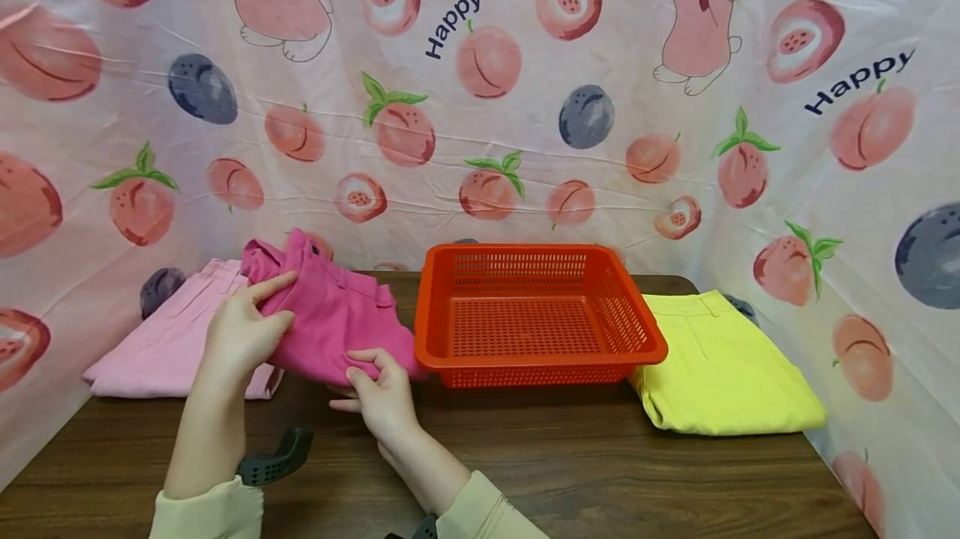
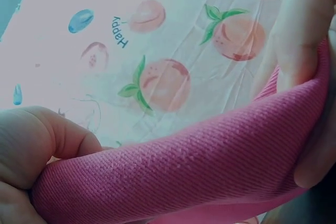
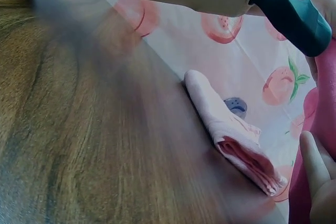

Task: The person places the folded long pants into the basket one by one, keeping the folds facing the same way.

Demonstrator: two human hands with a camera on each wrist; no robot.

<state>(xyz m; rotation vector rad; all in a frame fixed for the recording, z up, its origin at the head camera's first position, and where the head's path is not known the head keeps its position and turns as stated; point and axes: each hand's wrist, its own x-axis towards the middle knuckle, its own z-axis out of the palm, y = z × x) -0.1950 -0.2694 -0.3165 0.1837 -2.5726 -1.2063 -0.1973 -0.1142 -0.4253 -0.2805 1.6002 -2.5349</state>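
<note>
Folded hot pink trousers [image 1: 337, 314], with a dark button at the waistband, are held up in both hands left of the red basket. My left hand [image 1: 243, 329] grips their left side, thumb and forefinger showing on the near face. At the lower right edge, my right hand [image 1: 384, 399] pinches the cloth. The left wrist view shows the folded pink edge [image 2: 184, 166] stretched between the two hands. Partly behind the held trousers, folded light pink trousers [image 1: 172, 343] lie on the table; they also appear in the right wrist view as a pale folded bundle [image 3: 226, 124].
A red plastic basket [image 1: 540, 368] with perforated walls stands mid-table. Folded yellow trousers [image 1: 727, 364] lie at its right, close to its corner. The brown wooden table [image 1: 600, 472] backs onto a fruit-printed cloth [image 1: 517, 139], which also hangs at both sides.
</note>
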